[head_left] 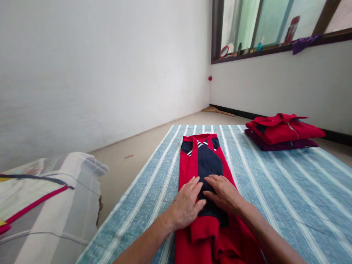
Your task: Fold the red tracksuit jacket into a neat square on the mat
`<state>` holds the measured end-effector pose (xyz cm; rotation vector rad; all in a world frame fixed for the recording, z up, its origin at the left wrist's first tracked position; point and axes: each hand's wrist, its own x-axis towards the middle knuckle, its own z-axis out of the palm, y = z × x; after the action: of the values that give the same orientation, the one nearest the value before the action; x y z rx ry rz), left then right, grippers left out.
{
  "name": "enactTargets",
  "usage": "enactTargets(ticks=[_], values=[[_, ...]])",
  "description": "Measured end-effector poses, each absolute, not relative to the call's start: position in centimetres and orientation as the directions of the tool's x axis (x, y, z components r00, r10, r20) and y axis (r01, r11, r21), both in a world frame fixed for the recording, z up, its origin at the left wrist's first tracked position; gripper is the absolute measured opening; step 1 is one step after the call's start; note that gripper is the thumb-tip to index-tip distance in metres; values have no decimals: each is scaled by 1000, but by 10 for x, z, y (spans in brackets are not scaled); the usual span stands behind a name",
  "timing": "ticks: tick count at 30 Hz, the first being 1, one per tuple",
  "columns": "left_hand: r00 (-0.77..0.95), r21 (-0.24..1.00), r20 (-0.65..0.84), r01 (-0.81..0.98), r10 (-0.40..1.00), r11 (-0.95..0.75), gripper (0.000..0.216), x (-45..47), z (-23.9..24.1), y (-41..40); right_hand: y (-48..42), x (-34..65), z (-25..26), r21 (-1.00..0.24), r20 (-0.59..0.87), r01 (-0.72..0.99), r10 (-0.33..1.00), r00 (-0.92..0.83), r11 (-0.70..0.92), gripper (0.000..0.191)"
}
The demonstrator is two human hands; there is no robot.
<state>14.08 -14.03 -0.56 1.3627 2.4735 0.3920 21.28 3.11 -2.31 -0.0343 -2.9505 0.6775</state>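
1. A blue-and-white striped mat [275, 190] is spread flat over the beige floor [132, 154].
2. A red and navy garment [205, 161] lies lengthwise on the mat.
3. A stack of folded clothes [283, 132], red over what looks purple, sits on its far right part.

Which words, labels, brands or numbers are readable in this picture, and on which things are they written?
None can be read.
Red and navy garment under the left hand and right hand: only white stripes near the collar, no lettering.
Red packet and small bottles on the window sill: any print is too small and blurred.
Printed bag at the left: coloured lines only, print blurred.
Folded red clothes: no visible label.
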Motion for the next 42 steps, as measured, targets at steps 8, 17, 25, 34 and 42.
enactTargets(ticks=[8, 17, 25, 34, 42], values=[[-451, 482, -74, 764, 889, 428, 45, 152, -21, -154, 26, 262, -3, -567, 143, -170, -106, -984, 806, 20], [-445, 468, -112, 765, 889, 442, 47, 154, -23, -151, 10, 292, -32, -361, 375, -362, -221, -900, 859, 32], [-422, 484, -124, 764, 898, 426, 48, 152, -24, -151, 7, 285, -47, -365, 459, -399, -210, -863, 841, 31], [-378, 470, -174, 779, 909, 414, 53, 152, -17, -152, 15, 291, -31, -631, 306, -352, -195, -932, 692, 39], [-375, 480, -212, 764, 902, 430, 56, 154, -15, -152, 6, 292, -42, -488, 425, -404, -194, -884, 774, 29]])
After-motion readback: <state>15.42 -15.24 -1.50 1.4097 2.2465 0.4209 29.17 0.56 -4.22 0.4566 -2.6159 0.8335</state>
